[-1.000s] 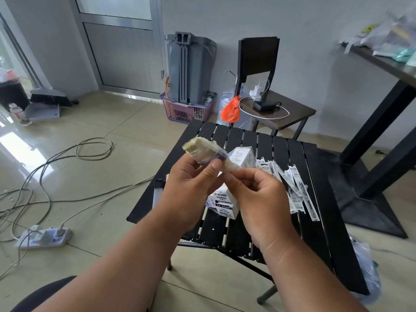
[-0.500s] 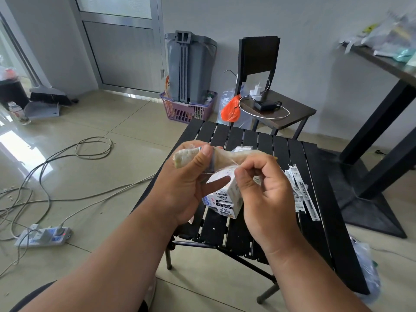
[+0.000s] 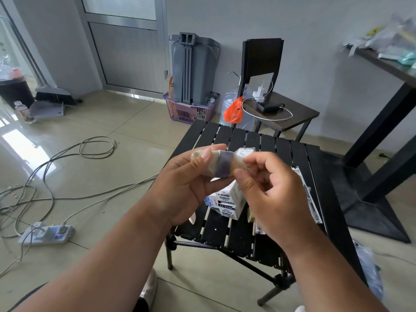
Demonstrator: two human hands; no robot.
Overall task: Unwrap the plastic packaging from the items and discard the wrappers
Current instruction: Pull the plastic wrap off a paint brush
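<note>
The left hand point(image 3: 186, 185) grips a pale, soft-looking roll with a purple band point(image 3: 219, 164) above the black slatted worktop point(image 3: 238, 235), steadying it. The right hand point(image 3: 272, 194) pinches its clear, crinkly plastic wrapper point(image 3: 244, 162) at the end, apparently to peel it. Small white printed boxes point(image 3: 227, 203) sit stacked below.

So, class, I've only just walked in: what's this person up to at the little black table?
A person is unwrapping a small pale bundle with a purple band, held up over the black slatted table. The left hand grips one end, thumb on top. The right hand pinches the clear plastic at the other end. The wrap looks not yet fully off. Below the hands, white boxes stand on the table, and flat printed packets lie along its right side.
</note>
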